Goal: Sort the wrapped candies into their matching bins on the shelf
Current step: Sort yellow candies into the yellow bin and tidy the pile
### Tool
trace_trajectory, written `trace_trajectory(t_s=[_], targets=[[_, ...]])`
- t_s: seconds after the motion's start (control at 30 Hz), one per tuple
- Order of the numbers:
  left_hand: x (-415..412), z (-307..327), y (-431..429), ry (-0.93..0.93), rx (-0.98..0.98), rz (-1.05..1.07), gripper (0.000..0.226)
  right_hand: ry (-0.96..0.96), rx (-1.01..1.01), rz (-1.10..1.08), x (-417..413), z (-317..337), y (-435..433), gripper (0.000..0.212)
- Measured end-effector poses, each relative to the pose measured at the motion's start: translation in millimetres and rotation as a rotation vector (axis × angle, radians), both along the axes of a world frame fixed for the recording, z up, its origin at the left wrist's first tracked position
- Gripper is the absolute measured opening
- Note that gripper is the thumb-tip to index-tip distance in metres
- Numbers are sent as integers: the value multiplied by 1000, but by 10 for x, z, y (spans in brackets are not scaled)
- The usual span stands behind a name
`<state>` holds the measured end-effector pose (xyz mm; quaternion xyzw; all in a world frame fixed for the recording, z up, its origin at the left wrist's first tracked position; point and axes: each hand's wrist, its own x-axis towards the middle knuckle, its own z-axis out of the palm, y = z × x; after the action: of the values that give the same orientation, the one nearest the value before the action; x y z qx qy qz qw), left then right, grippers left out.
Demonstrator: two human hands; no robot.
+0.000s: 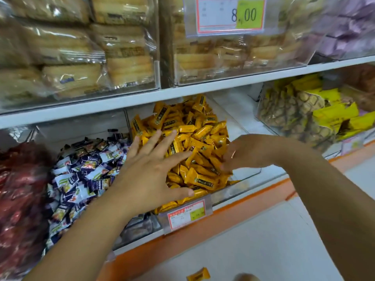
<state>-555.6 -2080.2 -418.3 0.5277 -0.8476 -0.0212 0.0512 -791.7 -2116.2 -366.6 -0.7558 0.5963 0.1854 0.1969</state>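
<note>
upper price tag (230, 15), seemingly "8,00"

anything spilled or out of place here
Yes: one stray yellow candy lies on the white surface below the shelf edge, at the bottom of the view. It is well apart from the yellow candies in their bin, where the left hand and right hand are.

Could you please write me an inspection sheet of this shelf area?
Surface: shelf with orange front.
Job's things: yellow candies heaped in a clear bin; blue-and-white candies heaped left of them.
Clutter: one loose yellow candy below the shelf.
Grippers: left hand flat, fingers spread on the yellow heap; right hand blurred at its right side, grip unclear.
Cables: nothing seen.
Surroundings: packed cakes above; price tag; red packets far left.
</note>
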Motion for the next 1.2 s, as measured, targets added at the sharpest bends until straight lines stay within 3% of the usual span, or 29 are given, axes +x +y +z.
trace_trajectory(t_s=[0.13,0.23,0.3,0.4,0.5,0.63,0.73,0.97,1.03,1.13,1.2], targets=[[-63,-22,-21,-114,-3,24,90,-68,218,-84,145,-424,-46,115],[-111,-41,-29,-159,-31,38,88,-139,196,-127,197,-592,-113,127],[-130,-47,-30,-160,-50,33,84,-267,194,-156,187,-650,-115,123],[-149,-52,-39,-137,-77,37,76,-499,257,-252,142,-646,-113,87],[-164,-52,-38,-112,-99,42,75,-572,321,-290,138,-664,-140,97],[-211,-18,-44,-211,-18,30,94,-575,266,-245,233,-750,-127,114],[-261,-10,-56,-209,10,3,104,-692,242,-311,203,-742,-127,79],[-315,90,-210,-46,11,24,82,-826,185,-395,182,-700,-254,111],[-315,137,-284,31,-1,22,78,-864,165,-395,161,-629,-306,95],[-287,224,-417,220,-38,38,60,-964,92,-375,195,-412,-407,52],[-256,270,-512,278,-63,48,50,-891,12,-352,261,-277,-507,59]])
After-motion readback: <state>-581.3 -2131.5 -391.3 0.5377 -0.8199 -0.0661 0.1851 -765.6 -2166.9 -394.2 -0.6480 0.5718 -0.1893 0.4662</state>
